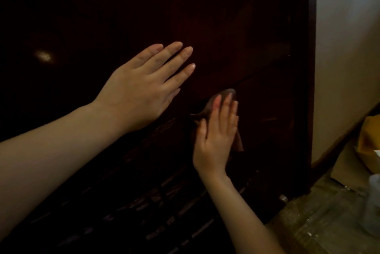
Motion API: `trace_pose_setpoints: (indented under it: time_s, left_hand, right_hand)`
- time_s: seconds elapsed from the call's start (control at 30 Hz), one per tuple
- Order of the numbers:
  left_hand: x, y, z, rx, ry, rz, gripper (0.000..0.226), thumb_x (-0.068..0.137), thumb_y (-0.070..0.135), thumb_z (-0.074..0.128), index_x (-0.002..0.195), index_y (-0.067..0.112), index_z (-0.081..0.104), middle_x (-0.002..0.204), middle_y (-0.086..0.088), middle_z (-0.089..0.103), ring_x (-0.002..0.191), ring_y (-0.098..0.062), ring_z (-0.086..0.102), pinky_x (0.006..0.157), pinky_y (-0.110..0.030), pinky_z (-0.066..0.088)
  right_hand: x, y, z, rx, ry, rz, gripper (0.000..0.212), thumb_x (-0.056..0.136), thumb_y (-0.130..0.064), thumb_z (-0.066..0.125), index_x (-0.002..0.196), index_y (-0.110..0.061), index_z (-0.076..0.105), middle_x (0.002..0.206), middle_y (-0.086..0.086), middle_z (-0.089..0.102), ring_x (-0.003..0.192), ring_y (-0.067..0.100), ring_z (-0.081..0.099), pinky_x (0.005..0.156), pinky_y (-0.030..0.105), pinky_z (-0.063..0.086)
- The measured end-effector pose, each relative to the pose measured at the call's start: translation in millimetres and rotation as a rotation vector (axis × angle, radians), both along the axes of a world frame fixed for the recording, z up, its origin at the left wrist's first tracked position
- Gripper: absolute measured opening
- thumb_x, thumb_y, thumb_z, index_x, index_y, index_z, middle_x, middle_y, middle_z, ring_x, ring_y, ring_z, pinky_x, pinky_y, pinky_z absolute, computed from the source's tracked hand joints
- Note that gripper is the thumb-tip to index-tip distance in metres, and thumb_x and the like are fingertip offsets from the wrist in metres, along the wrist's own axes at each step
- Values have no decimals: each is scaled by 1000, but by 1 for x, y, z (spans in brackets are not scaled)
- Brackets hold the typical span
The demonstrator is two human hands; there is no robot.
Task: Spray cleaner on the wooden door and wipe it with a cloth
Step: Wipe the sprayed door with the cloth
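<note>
The dark brown wooden door (236,27) fills most of the view. My left hand (144,85) lies flat against it with its fingers spread, holding nothing. Lower and to the right, my right hand (218,134) presses a brownish cloth (238,142) flat onto the door; the cloth's edges show above the fingertips and beside the palm. Wet streaks glisten on the lower part of the door. A pale, blurred bottle-like shape (373,202) stands at the right edge; I cannot tell whether it is the spray cleaner.
A pale wall (349,47) meets the door frame (311,89) on the right. On the floor at lower right lie a yellow object (370,142), cardboard (345,163) and crinkled clear plastic sheeting (329,223).
</note>
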State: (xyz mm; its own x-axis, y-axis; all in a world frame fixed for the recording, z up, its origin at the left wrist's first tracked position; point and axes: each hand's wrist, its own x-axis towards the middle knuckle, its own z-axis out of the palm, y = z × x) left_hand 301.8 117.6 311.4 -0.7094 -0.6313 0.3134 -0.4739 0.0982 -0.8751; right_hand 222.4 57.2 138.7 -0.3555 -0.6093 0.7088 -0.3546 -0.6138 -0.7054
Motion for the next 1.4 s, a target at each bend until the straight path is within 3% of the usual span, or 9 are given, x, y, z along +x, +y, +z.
trace_pose_setpoints:
  time_s: [0.17,0.27,0.4,0.6,0.87,1.03,1.17,1.27,1.4]
  left_hand:
    - [31,36,20,-90,77,20,46,99,22,30,141,3,36,148,-19,31,138,-32,27,114,-39,15]
    - [52,58,24,-161,110,53,47,100,25,31,143,7,32,150,-17,27,139,-31,24,115,-38,8]
    - [58,58,18,-190,95,60,48,100,26,32,144,8,31,151,-16,26,140,-30,21,115,-38,6]
    - [59,60,19,-190,89,54,47,101,26,29,145,8,27,152,-15,23,141,-28,17,116,-37,6]
    - [58,58,16,-211,95,44,45,102,25,29,144,8,30,151,-15,26,140,-30,20,116,-37,7]
    - [59,59,16,-207,96,36,44,103,24,27,144,7,30,151,-15,26,140,-29,20,116,-36,7]
    - [61,63,18,-207,81,42,44,102,24,28,143,7,31,150,-15,28,140,-29,23,116,-35,8]
    - [73,82,14,-177,82,75,45,102,24,29,144,7,30,151,-15,25,140,-29,20,116,-36,8]
    - [103,116,1,-202,92,123,48,100,24,35,144,7,28,150,-14,22,140,-30,20,116,-38,9]
  right_hand:
    - [-8,-9,-22,284,-277,-3,54,91,-40,14,141,-24,4,150,-6,-2,144,18,-1,115,31,-5]
    - [6,4,-7,307,-318,-31,54,91,-39,15,141,-21,5,150,-4,-1,144,22,0,116,39,-1]
    - [44,44,12,59,-111,-7,57,94,-29,28,145,-11,12,152,8,9,142,31,8,115,41,3]
    - [59,63,-40,-253,308,30,53,99,-34,15,149,-22,4,157,-1,-5,144,25,3,117,42,5]
    - [64,65,30,-17,-28,13,56,94,-26,29,144,-9,12,152,11,8,141,32,5,116,47,3]
    - [83,85,-2,-312,306,48,55,100,-34,19,149,-17,2,156,4,-4,143,29,1,116,45,4]
    - [74,81,-54,-344,413,1,54,100,-35,17,149,-19,2,157,2,-7,144,26,-1,116,43,4]
    - [67,73,-59,-267,315,-10,54,99,-33,17,149,-20,2,157,-1,-8,144,25,-1,117,42,2]
    - [81,81,-9,-17,-22,15,56,94,-22,29,146,-9,12,155,7,2,142,31,3,116,46,2]
